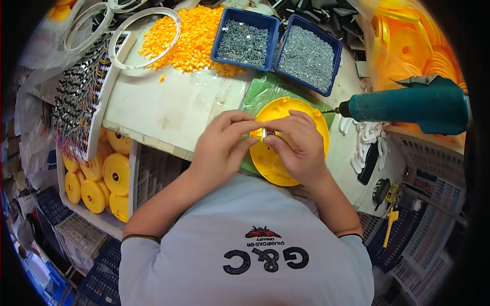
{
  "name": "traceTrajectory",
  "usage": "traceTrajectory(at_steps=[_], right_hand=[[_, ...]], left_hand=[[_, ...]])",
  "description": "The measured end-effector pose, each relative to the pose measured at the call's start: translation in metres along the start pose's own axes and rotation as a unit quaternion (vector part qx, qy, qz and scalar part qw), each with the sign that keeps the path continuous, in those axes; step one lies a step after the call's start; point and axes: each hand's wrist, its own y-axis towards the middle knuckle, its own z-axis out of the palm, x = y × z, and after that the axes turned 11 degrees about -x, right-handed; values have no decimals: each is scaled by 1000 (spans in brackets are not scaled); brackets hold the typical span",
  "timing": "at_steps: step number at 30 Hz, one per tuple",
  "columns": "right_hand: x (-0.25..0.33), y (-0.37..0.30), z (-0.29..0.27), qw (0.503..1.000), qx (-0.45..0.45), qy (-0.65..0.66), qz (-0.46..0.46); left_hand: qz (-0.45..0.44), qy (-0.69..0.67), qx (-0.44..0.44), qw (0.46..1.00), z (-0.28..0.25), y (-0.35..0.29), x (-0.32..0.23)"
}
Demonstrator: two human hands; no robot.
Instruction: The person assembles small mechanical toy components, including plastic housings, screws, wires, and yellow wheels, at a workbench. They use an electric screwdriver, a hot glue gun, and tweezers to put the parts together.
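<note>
A round yellow plastic cover (275, 171), with small raised posts inside, lies on a green mat in front of me. Over it, my right hand (301, 148) pinches a small shiny metallic part (267, 132) between thumb and forefinger. My left hand (219, 143) reaches in from the left with thumb and fingertips drawn together at the cover's left side, against the right fingertips. Whatever the left fingers hold is too small and too covered to make out. The lower part of the small piece is hidden by my right thumb.
Beyond the mat stand two blue bins (278, 46) of small metal parts and a heap of orange-yellow pieces (189, 38). A teal power screwdriver (408, 107) points in from the right. White plastic pieces (367, 140) lie there; wired parts (81, 97) fill a tray at left.
</note>
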Motion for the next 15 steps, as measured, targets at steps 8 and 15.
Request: traceTrajectory(at_steps=[8,15], right_hand=[[8,12,-12,996,81,-25,-21],[1,2,3,991,48,-115,-51]], left_hand=[[-29,100,38,994,-3,1,-6],[-134,14,16,991,-2,-2,7]])
